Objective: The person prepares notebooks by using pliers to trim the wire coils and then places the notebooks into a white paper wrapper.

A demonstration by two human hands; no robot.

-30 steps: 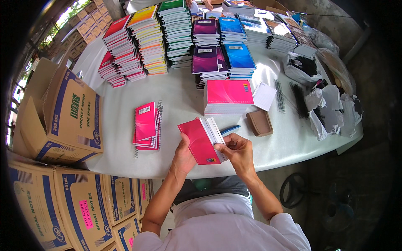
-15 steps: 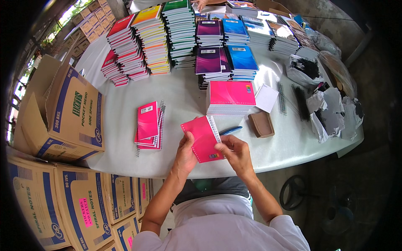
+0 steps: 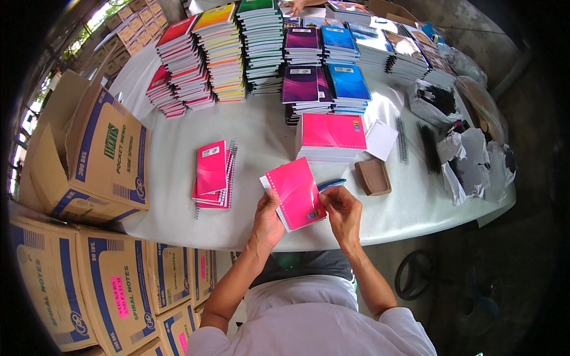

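Observation:
A pink notebook cover with white sheets (image 3: 295,193), punched with holes along its left edge and without a coil there, is held above the near edge of the table. My left hand (image 3: 268,221) grips its lower left side, thumb on top. At the lower right edge, my right hand (image 3: 343,212) has its thumb and fingers pinched together on the notebook. A white strip of paper shows past the cover's left side. Just behind lies a blue-handled tool (image 3: 332,184), partly hidden. A stack of pink-covered pads (image 3: 331,132) stands beyond it.
Pink spiral notebooks (image 3: 211,172) lie at left, beside an open carton (image 3: 110,154). Tall notebook stacks (image 3: 261,47) line the back. At right are a brown block-like object (image 3: 373,177), loose wire coils (image 3: 402,141) and torn wrappings (image 3: 466,160). Another person's hand (image 3: 295,7) shows at the far edge.
The cover has shifted over the sheets: the white strip formerly along its right edge is covered, and white now shows at left. My right fingers have drawn into a tighter pinch.

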